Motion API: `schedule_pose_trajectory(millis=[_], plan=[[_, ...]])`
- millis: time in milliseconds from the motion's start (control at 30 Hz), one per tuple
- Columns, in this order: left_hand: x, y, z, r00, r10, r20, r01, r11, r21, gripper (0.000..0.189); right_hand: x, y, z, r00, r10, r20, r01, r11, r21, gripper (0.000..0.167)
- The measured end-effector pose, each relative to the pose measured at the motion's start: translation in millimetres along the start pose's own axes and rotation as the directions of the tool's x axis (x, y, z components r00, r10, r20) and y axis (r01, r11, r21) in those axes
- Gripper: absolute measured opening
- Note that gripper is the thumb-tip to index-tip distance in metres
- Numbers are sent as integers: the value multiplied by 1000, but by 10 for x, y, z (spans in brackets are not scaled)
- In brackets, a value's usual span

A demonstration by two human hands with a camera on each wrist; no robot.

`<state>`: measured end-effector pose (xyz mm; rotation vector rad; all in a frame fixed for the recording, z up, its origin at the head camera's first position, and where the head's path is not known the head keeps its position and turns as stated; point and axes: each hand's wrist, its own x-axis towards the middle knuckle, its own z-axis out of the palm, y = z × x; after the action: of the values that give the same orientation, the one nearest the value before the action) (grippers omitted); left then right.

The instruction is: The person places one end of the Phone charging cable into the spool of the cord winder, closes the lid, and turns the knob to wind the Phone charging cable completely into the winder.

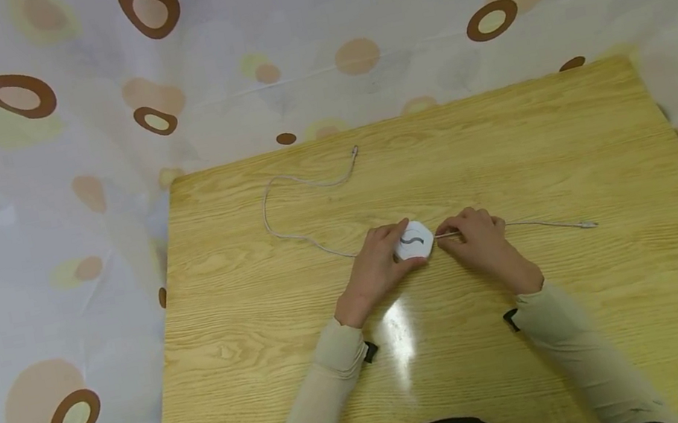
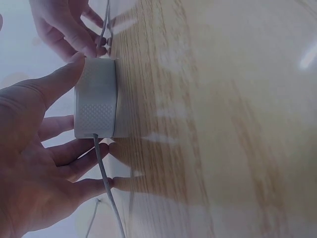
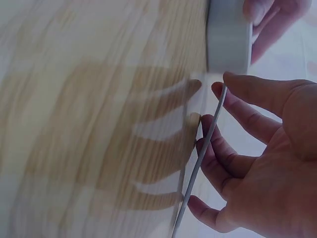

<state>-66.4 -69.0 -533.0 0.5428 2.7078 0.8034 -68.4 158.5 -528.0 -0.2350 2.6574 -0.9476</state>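
A white hexagonal cable case [image 1: 413,241] with a dark curved mark on top sits on the wooden table. My left hand [image 1: 378,263] grips it by its edges, thumb on the near side and fingers on the far side. One thin grey cable [image 2: 105,178] leaves the case's textured side and passes by the left fingers. On the opposite side, my right hand [image 1: 476,240] pinches the other cable [image 3: 202,153] between thumb and forefinger, close to where it meets the case [image 3: 229,37]. The other right fingers are spread along that cable.
The left cable loops across the table [image 1: 259,377] and ends in a plug [image 1: 355,152] near the back edge. The right cable runs out to a second plug [image 1: 588,224]. A patterned curtain [image 1: 309,43] hangs behind and at the sides.
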Motion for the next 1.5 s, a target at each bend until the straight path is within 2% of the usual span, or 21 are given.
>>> schedule_pose_trajectory(millis=[267, 800, 1300, 1500], plan=[[1, -4, 7, 1000, 3, -1, -3, 1000, 15, 81, 39, -52, 80, 999, -10, -42, 8, 999, -42, 21], [-12, 5, -4, 1000, -11, 0, 11, 1000, 3, 81, -63, 130, -110, 998, 32, -63, -33, 999, -16, 20], [-14, -12, 6, 1000, -2, -3, 2, 1000, -15, 80, -119, 282, -186, 995, 67, -71, -67, 998, 4, 22], [-19, -24, 13, 1000, -7, 4, 7, 1000, -18, 80, -133, 308, -209, 996, 76, -52, -76, 997, -3, 24]])
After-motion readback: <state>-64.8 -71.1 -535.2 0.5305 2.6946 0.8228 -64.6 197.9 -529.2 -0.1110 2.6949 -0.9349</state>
